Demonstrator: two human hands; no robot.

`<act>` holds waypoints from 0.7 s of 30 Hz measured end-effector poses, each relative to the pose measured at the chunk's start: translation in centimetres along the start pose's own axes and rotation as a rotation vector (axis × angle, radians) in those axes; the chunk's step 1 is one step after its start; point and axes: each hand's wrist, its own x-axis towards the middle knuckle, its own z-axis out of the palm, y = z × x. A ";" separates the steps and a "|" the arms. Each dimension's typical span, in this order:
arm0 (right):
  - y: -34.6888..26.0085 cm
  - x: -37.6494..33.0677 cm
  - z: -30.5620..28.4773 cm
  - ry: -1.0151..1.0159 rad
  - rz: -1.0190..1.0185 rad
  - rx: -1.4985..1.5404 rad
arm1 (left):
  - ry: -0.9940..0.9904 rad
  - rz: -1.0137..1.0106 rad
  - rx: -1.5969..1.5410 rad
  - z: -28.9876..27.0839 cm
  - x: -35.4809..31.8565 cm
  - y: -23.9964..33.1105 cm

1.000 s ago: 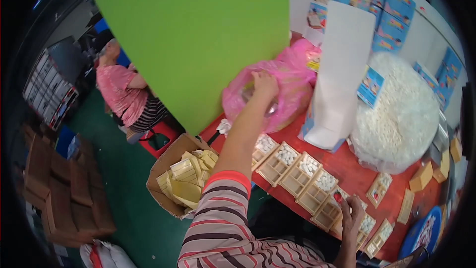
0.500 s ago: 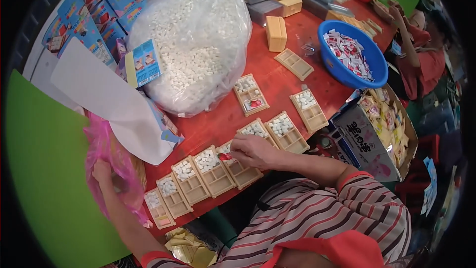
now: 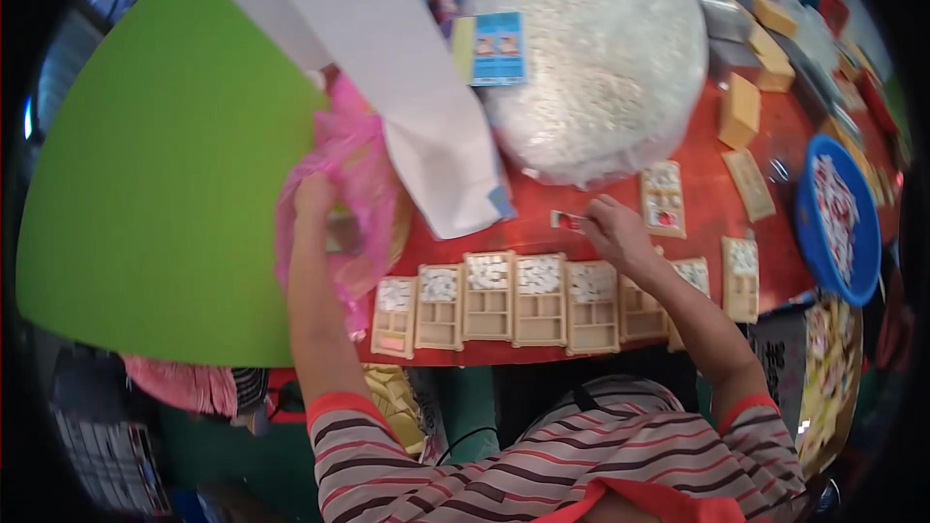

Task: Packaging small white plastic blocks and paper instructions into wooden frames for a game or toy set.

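My right hand [image 3: 617,232] pinches a small red-and-white sachet [image 3: 567,221] above the red table. Below it runs a row of beige compartment trays [image 3: 487,313], whose far sections hold small white pieces. The nearest left tray [image 3: 394,343] also has a pinkish piece in its near section. My right forearm partly covers the trays on the right. At the left, my left hand [image 3: 315,196] is closed on the pink plastic bag [image 3: 360,150], its fingers blurred and partly hidden. Another tray [image 3: 663,196] past my right hand holds white pieces and a red sachet.
A big clear bag of white pieces [image 3: 601,48] stands at the back, near a white sheet [image 3: 412,97]. A green board [image 3: 165,184] fills the left. On the right are a blue basin [image 3: 865,266] of sachets, beige blocks [image 3: 740,111] and a carton of packets [image 3: 828,373].
My head view has turned, so the scene sits further right. My right hand has moved from over the tray row to beyond it, still with the sachet. My left hand stays at the pink bag.
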 end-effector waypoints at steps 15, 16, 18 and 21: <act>0.9 3.4 1.5 0.004 -0.206 -0.423 | -0.037 -0.263 -0.911 -3.9 -3.5 -5.9; 0.3 3.2 0.9 0.000 -0.208 -0.426 | -0.020 -0.272 -1.088 -4.2 -4.0 -5.9; -1.1 2.7 -0.1 0.018 -0.256 -0.413 | 0.003 -0.289 -1.267 -4.9 -5.8 -5.6; -3.8 1.8 -0.9 0.035 -0.327 -0.309 | 0.065 -0.410 -1.375 -5.7 -8.2 -3.8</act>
